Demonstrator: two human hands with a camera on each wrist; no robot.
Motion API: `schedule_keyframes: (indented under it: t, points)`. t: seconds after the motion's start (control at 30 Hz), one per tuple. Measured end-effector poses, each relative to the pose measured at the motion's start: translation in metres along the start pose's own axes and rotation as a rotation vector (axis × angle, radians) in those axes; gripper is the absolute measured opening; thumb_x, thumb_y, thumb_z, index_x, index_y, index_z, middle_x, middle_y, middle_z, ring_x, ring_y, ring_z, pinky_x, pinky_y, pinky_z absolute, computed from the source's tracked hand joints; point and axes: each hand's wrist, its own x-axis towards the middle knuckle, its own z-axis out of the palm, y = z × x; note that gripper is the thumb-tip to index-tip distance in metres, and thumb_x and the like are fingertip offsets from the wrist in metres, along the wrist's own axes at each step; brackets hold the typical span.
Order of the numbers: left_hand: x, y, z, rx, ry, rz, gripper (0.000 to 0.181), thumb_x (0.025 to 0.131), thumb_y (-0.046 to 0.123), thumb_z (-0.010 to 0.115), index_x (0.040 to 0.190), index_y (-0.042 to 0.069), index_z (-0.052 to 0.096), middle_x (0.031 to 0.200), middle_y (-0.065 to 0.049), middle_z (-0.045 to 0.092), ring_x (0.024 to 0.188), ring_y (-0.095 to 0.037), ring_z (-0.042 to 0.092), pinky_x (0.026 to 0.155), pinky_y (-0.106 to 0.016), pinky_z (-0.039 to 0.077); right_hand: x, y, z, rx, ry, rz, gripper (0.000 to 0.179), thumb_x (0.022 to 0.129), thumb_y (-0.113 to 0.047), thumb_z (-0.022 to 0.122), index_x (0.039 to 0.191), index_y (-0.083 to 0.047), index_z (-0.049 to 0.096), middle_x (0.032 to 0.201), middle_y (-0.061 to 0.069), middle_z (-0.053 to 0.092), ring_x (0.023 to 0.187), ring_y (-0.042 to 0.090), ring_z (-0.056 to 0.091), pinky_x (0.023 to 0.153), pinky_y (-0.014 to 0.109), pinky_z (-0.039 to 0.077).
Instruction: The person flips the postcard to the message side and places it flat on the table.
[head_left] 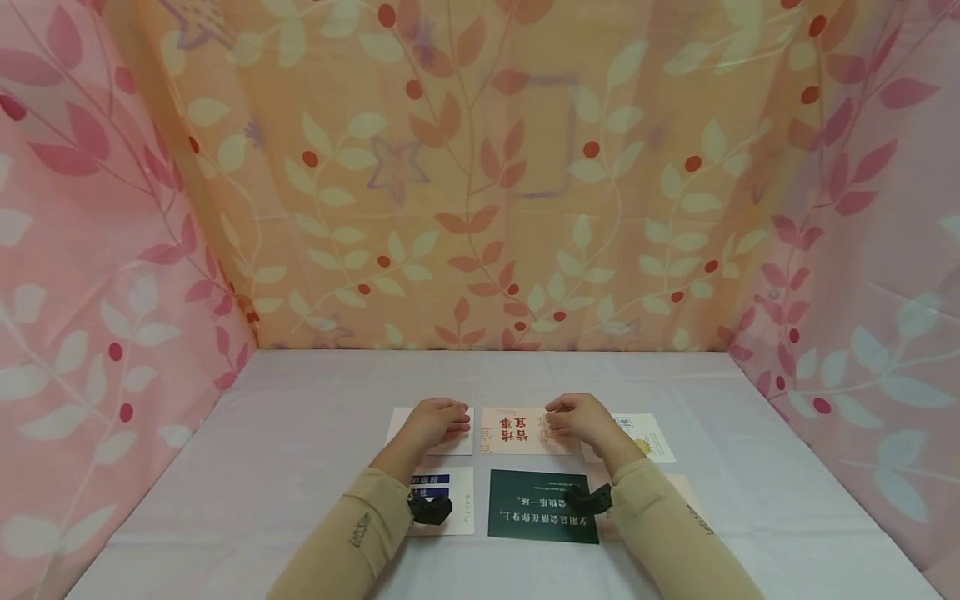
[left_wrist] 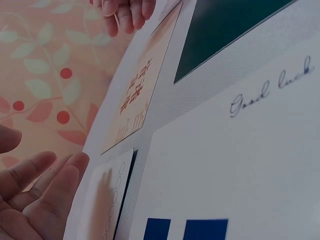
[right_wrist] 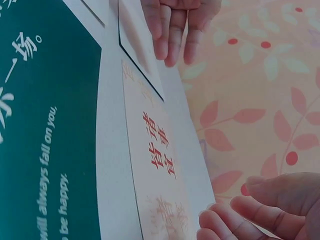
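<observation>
A peach card (head_left: 513, 432) with red characters is lying at the lower centre of the frame. The left hand (head_left: 439, 422) and right hand (head_left: 587, 417) are hovering near its ends, fingers loosely bent, holding nothing. Six cards (head_left: 536, 521) are forming two rows on the tabletop (head_left: 300, 450); the right sleeve (head_left: 671, 529) is mostly hiding one, perhaps pale peach.

The right sleeve (head_left: 675, 533), cut off at the bottom, hides much of the lower-right card (head_left: 682, 486).

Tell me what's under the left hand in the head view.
Below the left hand is a white card; parts of its edges show, but the hand covers its middle there.
</observation>
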Motion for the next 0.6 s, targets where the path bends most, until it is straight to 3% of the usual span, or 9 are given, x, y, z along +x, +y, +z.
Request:
schedule_keyframes:
  t: [0.43,0.6]
  points:
    - [0.003,-0.003,0.011,-0.04,-0.04,-0.012,0.032,0.091,0.017,0.053,0.118,-0.001,0.057,0.1,-0.014,0.064,0.084,-0.02,0.065,0.073,-0.029,0.053,0.0,0.013,-0.019,0.107,0.012,0.05,0.028,0.085,-0.004,0.061,0.109,0.009,0.059,0.099,0.018,0.062,0.084,0.023,0.064,0.075,0.035,0.053]
    - [0.003,-0.003,0.013,-0.05,-0.043,-0.037,0.033,0.091,0.019,0.054,0.118,0.001,0.057,0.101,-0.014,0.064,0.084,-0.021,0.065,0.072,-0.028,0.053,0.001,0.017,-0.024,0.096,0.016,0.077,0.027,0.087,-0.007,0.059,0.109,0.009,0.059,0.098,0.018,0.064,0.082,0.019,0.064,0.075,0.035,0.053]
